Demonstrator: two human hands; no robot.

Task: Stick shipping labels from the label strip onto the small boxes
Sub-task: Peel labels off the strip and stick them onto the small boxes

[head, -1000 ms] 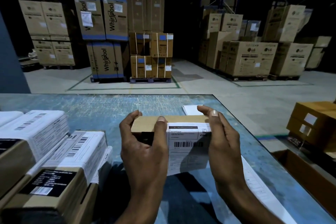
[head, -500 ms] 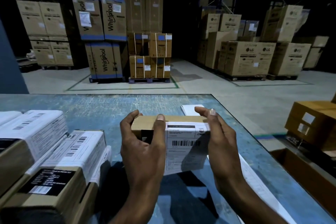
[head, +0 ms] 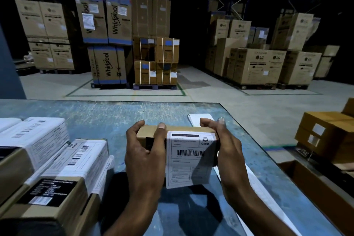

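1. You hold the small box (head: 172,130) up over the blue desk (head: 95,117).
2. Your left hand (head: 143,159) has its fingers curled tight on the box.
3. Your right hand (head: 228,151) grips the other end.
4. The label (head: 189,159) hangs off the box's near side. Rub it flat, top first, then fold it under.

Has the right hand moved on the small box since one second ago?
Yes, slightly. The right hand now wraps lower round the right end of the small box, over the label edge; judged against the box top, its fingertips have slid down.
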